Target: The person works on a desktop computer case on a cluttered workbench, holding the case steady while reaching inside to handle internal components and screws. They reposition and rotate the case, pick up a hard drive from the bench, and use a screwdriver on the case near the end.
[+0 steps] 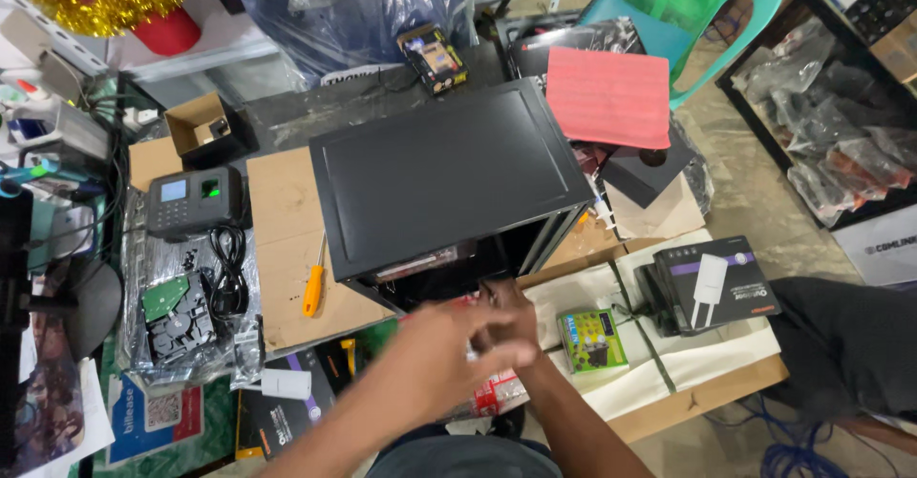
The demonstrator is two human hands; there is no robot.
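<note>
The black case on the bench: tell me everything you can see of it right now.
The black case is a boxy computer-style shell, apparently painted metal, matte, with a shallow raised panel on its upward face. It lies on a brown cardboard sheet, turned at a slight angle, its open end facing the person, dark inside. Both hands meet at that opening: the left hand blurred in front, the right hand at the lower edge. An orange screwdriver lies just left of it.

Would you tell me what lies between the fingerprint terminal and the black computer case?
In the head view, an orange-handled screwdriver lies on brown cardboard between the fingerprint terminal and the black computer case.
</note>
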